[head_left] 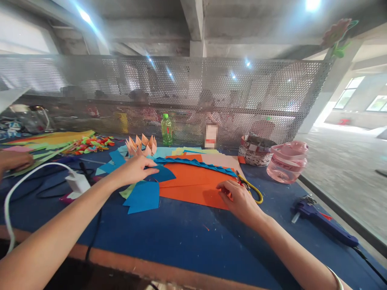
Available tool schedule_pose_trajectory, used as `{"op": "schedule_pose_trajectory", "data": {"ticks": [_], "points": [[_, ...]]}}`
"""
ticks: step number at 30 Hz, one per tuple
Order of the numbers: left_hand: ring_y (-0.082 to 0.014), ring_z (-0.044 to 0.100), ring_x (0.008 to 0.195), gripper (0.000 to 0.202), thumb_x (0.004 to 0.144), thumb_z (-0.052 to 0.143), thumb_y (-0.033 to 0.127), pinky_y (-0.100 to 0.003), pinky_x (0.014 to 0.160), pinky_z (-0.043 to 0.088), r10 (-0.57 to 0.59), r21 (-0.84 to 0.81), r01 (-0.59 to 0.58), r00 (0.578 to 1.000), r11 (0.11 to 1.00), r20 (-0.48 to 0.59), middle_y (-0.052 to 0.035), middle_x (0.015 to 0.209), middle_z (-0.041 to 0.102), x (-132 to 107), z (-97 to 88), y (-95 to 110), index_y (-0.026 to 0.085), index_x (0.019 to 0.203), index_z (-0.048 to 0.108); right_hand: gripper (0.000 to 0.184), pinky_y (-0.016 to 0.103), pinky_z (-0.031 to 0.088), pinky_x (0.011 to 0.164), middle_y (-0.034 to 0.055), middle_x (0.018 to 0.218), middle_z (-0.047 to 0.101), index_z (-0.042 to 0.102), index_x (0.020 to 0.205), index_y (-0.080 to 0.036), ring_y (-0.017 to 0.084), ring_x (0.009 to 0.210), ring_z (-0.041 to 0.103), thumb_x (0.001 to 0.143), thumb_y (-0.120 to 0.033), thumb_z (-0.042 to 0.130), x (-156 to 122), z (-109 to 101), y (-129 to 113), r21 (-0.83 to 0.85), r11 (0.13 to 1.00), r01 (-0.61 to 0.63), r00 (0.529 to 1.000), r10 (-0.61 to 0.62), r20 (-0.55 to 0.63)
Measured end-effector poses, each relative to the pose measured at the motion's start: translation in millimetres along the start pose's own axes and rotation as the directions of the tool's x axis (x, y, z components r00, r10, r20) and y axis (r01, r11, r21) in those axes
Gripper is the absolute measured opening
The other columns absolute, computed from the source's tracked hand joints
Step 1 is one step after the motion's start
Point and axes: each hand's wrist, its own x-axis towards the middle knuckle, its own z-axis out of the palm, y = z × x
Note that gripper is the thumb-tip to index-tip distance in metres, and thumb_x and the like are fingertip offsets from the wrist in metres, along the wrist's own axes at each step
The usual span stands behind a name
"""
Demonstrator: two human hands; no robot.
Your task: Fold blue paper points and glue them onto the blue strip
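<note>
My left hand [136, 171] reaches over several cut blue pieces, thumb and forefinger slightly apart. Its fingertips are at the left end of a long blue zigzag-edged strip [196, 163] and over a rounded blue piece [166, 172]; I see no firm grip. The strip lies across orange sheets [187, 189]. My right hand [237, 199] rests at the right edge of the orange, fingers bent and thumb apart, with nothing visible between them. Just behind it are yellow-handled scissors [256, 192], partly covered by the hand. Another blue piece [143, 198] lies nearer me.
A peach pointed-petal ring [141, 146], green bottle [166, 131], round basket [256, 151] and pink water jug [287, 163] stand at the back. A glue gun [326, 221] lies right. A white plug with cable [78, 182] and another person's hand [15, 160] are left. Perforated screen [181, 88] behind.
</note>
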Motion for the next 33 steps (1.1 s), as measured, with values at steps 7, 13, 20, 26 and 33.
{"op": "schedule_pose_trajectory", "data": {"ticks": [7, 13, 20, 26, 33], "points": [[-0.0145, 0.052, 0.054, 0.03, 0.064, 0.068, 0.046, -0.027, 0.057, 0.04, 0.074, -0.454, 0.024, 0.978, 0.891, 0.196, 0.0011, 0.056, 0.061, 36, 53.9, 48, 0.018, 0.057, 0.061, 0.017, 0.025, 0.039, 0.061, 0.002, 0.077, 0.06, 0.059, 0.088, -0.019, 0.014, 0.067, 0.054, 0.081, -0.013, 0.044, 2, -5, -3, 0.004, 1.0, -0.027, 0.999, 0.027, -0.034], [-0.0179, 0.066, 0.065, 0.03, 0.063, 0.075, 0.041, -0.026, 0.059, 0.051, -0.037, -0.816, 0.349, 0.926, 0.46, 0.375, -0.0062, 0.077, 0.073, 42, 106.1, 62, 0.015, 0.076, 0.068, 0.032, 0.025, 0.042, 0.062, -0.0009, 0.074, 0.063, 0.046, 0.116, -0.02, 0.014, 0.066, 0.056, 0.084, -0.021, 0.048, 2, -1, -4, 0.154, 0.985, -0.08, 0.993, 0.091, -0.07], [-0.0142, 0.067, 0.065, 0.027, 0.072, 0.072, 0.035, -0.023, 0.058, 0.053, 0.06, -0.848, 0.456, 0.871, 0.272, 0.487, -0.0048, 0.088, 0.074, 24, 117.2, 62, 0.017, 0.091, 0.068, 0.05, 0.025, 0.047, 0.071, 0.0014, 0.097, 0.066, 0.047, 0.124, -0.026, 0.013, 0.077, 0.06, 0.077, -0.012, 0.054, 0, 3, -13, 0.266, 0.963, -0.048, 0.996, 0.066, -0.062], [-0.0176, 0.066, 0.083, 0.023, 0.078, 0.066, 0.035, -0.025, 0.068, 0.054, 0.167, -0.869, 0.421, 0.867, 0.26, 0.47, -0.0065, 0.091, 0.074, 13, 116.7, 61, 0.018, 0.092, 0.072, 0.013, 0.027, 0.045, 0.073, 0.0021, 0.083, 0.065, 0.067, 0.09, -0.022, 0.015, 0.077, 0.057, 0.077, -0.024, 0.066, 3, -5, -21, 0.293, 0.956, -0.008, 0.995, 0.037, -0.094], [-0.0225, 0.067, 0.092, 0.028, 0.076, 0.068, 0.037, -0.028, 0.075, 0.053, 0.197, -0.868, 0.4, 0.863, 0.296, 0.465, -0.0082, 0.101, 0.073, 9, 114.4, 62, 0.02, 0.098, 0.072, 0.023, 0.023, 0.037, 0.057, -0.003, 0.063, 0.049, 0.055, 0.065, -0.018, 0.01, 0.059, 0.044, 0.077, -0.034, 0.066, 0, 5, -21, 0.517, 0.839, -0.168, 0.968, 0.241, -0.076]]}}
